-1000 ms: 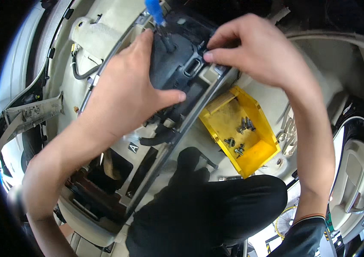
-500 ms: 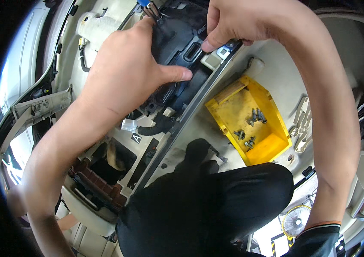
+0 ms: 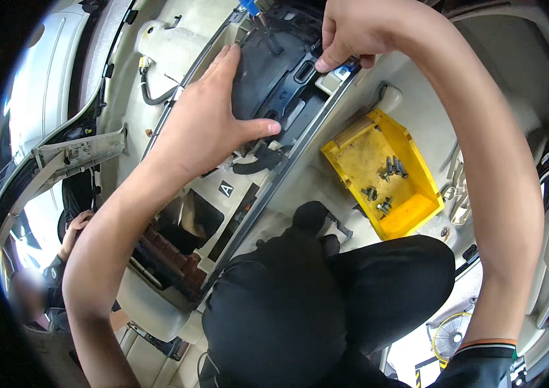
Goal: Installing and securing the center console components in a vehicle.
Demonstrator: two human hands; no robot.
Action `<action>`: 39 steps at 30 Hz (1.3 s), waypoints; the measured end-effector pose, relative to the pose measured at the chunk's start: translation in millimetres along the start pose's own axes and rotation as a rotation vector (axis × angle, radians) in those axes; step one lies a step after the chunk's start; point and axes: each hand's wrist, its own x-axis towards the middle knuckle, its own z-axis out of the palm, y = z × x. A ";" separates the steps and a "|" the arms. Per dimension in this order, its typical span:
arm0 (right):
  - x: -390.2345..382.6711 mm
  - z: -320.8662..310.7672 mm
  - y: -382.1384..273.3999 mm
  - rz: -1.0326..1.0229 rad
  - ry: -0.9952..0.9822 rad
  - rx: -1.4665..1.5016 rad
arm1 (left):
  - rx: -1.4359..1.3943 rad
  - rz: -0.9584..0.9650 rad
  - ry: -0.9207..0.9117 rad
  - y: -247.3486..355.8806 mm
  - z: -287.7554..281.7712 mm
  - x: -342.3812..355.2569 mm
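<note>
Inside a stripped car body, the left hand (image 3: 206,126) lies spread flat on a black plastic panel (image 3: 268,68) while the right hand (image 3: 352,32) pinches its edge, beside a yellow bin (image 3: 378,149) of screws (image 3: 387,178).

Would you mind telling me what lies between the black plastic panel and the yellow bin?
In the head view, a grey metal rail runs between the black plastic panel and the yellow bin.

Two bare forearms enter from the lower edge of the frame, neither hand gloved: the left hand (image 3: 206,123) and the right hand (image 3: 358,32). At lower right, a dark sleeve (image 3: 481,365) ends in an orange-trimmed cuff. Black trousers (image 3: 313,304) cover the bent legs at lower centre.
</note>
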 end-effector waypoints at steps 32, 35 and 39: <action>-13.8 1.6 -38.9 0.286 0.034 -0.205 | 0.001 -0.001 -0.009 6.7 0.7 7.0; -20.7 30.4 -24.0 -0.034 0.344 -0.101 | -0.083 -0.010 0.024 1.9 0.0 -0.6; -24.1 43.8 -16.0 -0.083 0.567 -0.104 | -0.039 -0.018 0.133 -4.0 21.7 -25.4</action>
